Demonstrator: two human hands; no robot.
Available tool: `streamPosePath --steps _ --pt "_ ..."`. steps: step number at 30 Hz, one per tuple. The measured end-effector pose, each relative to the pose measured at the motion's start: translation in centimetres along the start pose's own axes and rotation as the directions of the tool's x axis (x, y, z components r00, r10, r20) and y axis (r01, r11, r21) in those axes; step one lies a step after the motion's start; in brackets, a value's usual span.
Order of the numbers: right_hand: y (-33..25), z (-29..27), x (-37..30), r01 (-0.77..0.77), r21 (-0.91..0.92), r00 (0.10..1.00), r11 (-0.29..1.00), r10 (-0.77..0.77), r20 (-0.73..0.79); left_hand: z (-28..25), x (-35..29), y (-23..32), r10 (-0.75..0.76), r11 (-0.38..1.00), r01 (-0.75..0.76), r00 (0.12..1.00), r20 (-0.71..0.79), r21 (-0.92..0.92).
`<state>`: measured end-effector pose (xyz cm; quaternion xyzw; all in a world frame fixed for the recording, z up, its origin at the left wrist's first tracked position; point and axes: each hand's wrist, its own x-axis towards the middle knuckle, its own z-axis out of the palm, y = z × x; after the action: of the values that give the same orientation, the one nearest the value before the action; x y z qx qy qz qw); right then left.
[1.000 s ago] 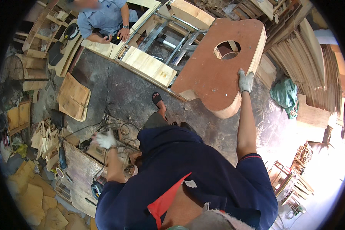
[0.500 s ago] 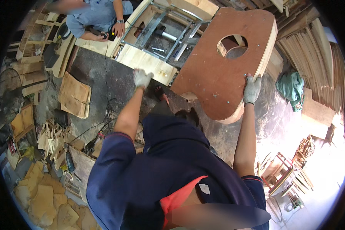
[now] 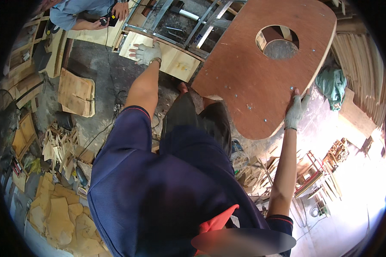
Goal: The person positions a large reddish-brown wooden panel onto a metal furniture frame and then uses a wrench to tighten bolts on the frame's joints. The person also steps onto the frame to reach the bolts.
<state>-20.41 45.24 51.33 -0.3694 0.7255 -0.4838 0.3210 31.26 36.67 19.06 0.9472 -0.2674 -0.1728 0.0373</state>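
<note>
My left hand [image 3: 146, 54], in a light work glove, lies with its fingers spread on a pale wooden board [image 3: 176, 66] along the near side of a frame with metal bars [image 3: 197, 28]. My right hand [image 3: 297, 112], gloved too, grips the right edge of a large reddish-brown wooden panel [image 3: 244, 73]. Its thumb side shows at the top face; the other fingers are partly hidden by the edge. The panel has a round cutout, a curved outline and several small shiny metal pieces in its face.
At the upper left a co-worker's hand [image 3: 96, 24] holds a small dark tool with a cable. A wooden board [image 3: 76, 92] lies on the dark floor. Offcuts [image 3: 60, 143] and tan sheet pieces [image 3: 58, 218] pile up lower left. Stacked planks [image 3: 358, 73] and a green cloth [image 3: 331, 88] are at right.
My left hand has gone from the pale board's near edge onto its top, fingers spreading. The right hand keeps its hold on the brown panel. The whole view has shifted.
</note>
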Motion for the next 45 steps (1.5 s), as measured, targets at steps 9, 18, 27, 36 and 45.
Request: streamPosePath --steps 9,18,27,36,45 --pt "-1.1 -0.2 -0.3 -0.048 -0.031 0.998 0.998 0.049 0.027 2.1 -0.7 0.9 -0.016 0.972 0.056 0.985 -0.174 0.227" --pt "-2.2 0.8 -0.8 -0.070 -0.029 0.996 0.997 0.071 0.045 2.4 -0.7 0.5 0.011 0.986 0.029 0.969 -0.246 0.161" --pt "-1.6 0.4 -0.5 -0.120 -0.147 0.992 0.982 0.114 -0.043 2.8 -1.0 -0.3 0.035 0.999 -0.039 0.974 -0.225 -0.013" --pt "-6.4 4.8 -1.6 -0.252 -0.591 0.968 0.766 0.210 -0.140 2.7 -1.1 -0.3 0.042 0.997 -0.059 0.965 -0.260 -0.058" --pt "-5.0 5.5 -1.6 -0.060 -0.680 0.992 0.731 -0.030 -0.120 2.9 -1.0 -0.2 0.044 0.999 -0.046 0.963 -0.266 -0.002"
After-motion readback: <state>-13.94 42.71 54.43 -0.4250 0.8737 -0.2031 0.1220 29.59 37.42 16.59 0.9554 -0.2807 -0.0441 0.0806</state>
